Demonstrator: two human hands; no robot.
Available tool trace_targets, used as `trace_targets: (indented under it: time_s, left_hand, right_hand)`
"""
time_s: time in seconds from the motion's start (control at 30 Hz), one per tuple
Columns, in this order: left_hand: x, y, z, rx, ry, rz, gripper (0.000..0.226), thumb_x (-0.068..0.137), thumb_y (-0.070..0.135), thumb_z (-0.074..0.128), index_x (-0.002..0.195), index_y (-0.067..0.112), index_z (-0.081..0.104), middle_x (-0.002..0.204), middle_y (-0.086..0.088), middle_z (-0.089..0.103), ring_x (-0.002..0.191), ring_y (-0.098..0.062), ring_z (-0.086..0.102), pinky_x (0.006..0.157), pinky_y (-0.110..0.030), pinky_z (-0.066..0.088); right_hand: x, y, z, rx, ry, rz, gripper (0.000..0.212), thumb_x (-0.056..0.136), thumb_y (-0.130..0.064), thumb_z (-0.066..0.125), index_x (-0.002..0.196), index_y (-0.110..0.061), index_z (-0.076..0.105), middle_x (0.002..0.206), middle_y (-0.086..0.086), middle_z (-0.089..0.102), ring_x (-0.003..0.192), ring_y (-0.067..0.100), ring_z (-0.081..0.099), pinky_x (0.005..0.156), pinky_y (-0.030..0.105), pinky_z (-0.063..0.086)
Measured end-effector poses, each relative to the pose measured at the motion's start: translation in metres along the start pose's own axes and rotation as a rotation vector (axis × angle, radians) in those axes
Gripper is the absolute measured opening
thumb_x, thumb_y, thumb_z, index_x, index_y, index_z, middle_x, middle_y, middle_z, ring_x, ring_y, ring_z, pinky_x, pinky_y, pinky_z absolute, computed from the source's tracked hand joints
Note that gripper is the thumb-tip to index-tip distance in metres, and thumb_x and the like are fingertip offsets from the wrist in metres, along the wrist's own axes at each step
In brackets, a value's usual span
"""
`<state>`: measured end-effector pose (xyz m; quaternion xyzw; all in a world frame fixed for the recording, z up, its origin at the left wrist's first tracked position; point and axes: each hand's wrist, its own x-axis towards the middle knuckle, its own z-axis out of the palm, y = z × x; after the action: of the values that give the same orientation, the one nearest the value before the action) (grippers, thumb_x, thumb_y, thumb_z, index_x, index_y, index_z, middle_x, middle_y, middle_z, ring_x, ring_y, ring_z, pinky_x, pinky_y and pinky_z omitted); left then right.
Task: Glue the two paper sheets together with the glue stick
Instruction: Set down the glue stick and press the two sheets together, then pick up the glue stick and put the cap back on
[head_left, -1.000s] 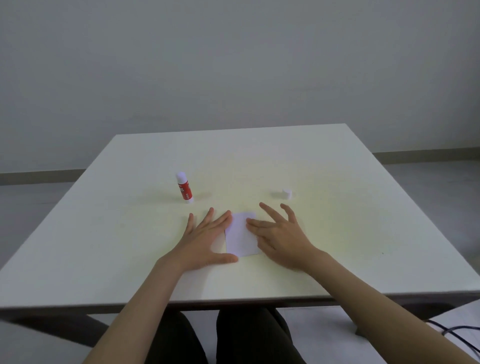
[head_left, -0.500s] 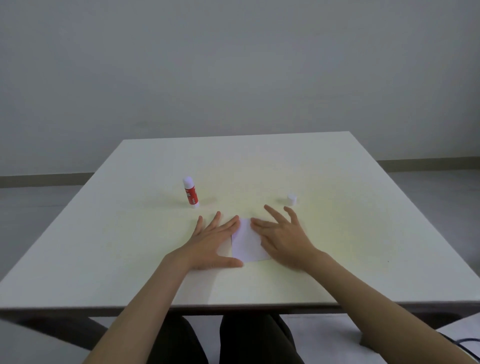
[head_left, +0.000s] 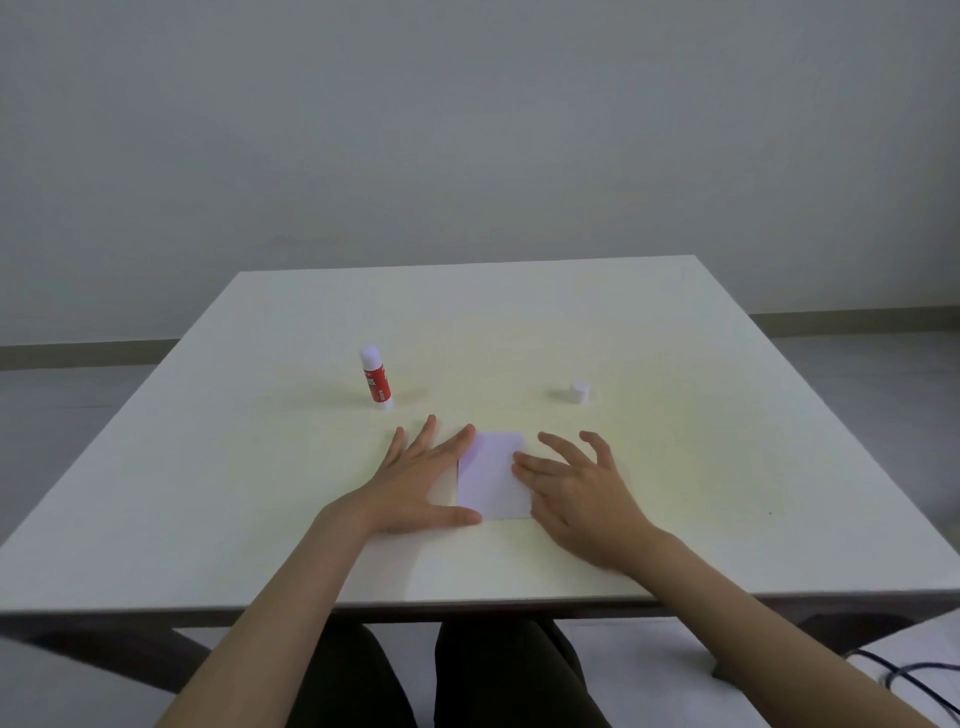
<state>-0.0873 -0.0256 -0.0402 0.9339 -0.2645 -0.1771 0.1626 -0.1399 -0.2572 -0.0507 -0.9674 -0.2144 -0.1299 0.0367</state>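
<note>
White paper (head_left: 492, 475) lies flat near the table's (head_left: 727, 441) front edge (reads as one rectangle, layers indistinguishable), my left hand (head_left: 415, 486) and right hand (head_left: 582, 491) spread flat on its sides, uncapped glue stick (head_left: 375, 378) upright behind-left, cap (head_left: 578, 392) behind-right.

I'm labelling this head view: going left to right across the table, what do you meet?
Glue stick → left hand → paper sheets → right hand. The small white cap stands farther back, above the right hand, so its place is unclear.
</note>
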Motion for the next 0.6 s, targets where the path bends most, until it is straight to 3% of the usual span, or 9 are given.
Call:
trace_targets:
  time_s: [0.13, 0.23, 0.43, 0.5, 0.6]
  left_hand:
    - [0.0, 0.0, -0.002, 0.036, -0.015, 0.016, 0.095, 0.082, 0.059, 0.055, 0.15, 0.033, -0.006, 0.145, 0.032, -0.014, 0.141, -0.01, -0.029, 0.116, -0.044, -0.019]
    - [0.001, -0.001, -0.002, 0.045, -0.01, 0.017, 0.095, 0.082, 0.059, 0.055, 0.15, 0.033, -0.006, 0.145, 0.032, -0.015, 0.141, -0.009, -0.029, 0.116, -0.044, -0.019]
    - [-0.004, -0.002, -0.002, -0.065, 0.056, 0.031, 0.096, 0.076, 0.066, 0.052, 0.15, 0.034, 0.0, 0.15, 0.03, -0.008, 0.142, -0.003, -0.021, 0.117, -0.04, -0.017]
    - [-0.009, 0.002, -0.003, -0.272, 0.258, -0.007, 0.08, 0.081, 0.053, 0.06, 0.148, 0.032, 0.022, 0.15, 0.027, 0.015, 0.144, 0.001, 0.001, 0.12, -0.034, -0.003]
    - [-0.013, 0.0, -0.005, -0.574, 0.845, -0.167, 0.038, 0.082, 0.026, 0.07, 0.119, 0.028, 0.06, 0.123, 0.016, 0.057, 0.121, -0.007, 0.049, 0.104, -0.027, 0.035]
  right_hand:
    - [-0.002, -0.003, 0.0, 0.006, 0.002, -0.001, 0.041, 0.08, -0.03, 0.038, 0.103, -0.024, 0.071, 0.114, -0.01, 0.071, 0.108, 0.02, 0.065, 0.097, 0.047, 0.028]
    - [-0.003, -0.001, 0.0, 0.041, -0.039, 0.023, 0.04, 0.079, -0.031, 0.04, 0.105, -0.027, 0.07, 0.115, -0.012, 0.069, 0.106, 0.015, 0.065, 0.095, 0.05, 0.043]
    - [0.002, 0.0, 0.001, 0.128, -0.028, 0.035, 0.039, 0.075, -0.035, 0.042, 0.102, -0.028, 0.07, 0.112, -0.012, 0.07, 0.102, 0.013, 0.066, 0.092, 0.05, 0.044]
    - [0.001, 0.002, 0.001, 0.147, -0.02, 0.023, 0.039, 0.076, -0.036, 0.042, 0.102, -0.028, 0.07, 0.112, -0.01, 0.07, 0.102, 0.014, 0.066, 0.093, 0.05, 0.043]
    - [0.005, 0.007, 0.001, 0.229, 0.012, 0.034, 0.043, 0.08, -0.039, 0.039, 0.109, -0.027, 0.068, 0.118, -0.007, 0.067, 0.105, 0.013, 0.064, 0.1, 0.047, 0.033]
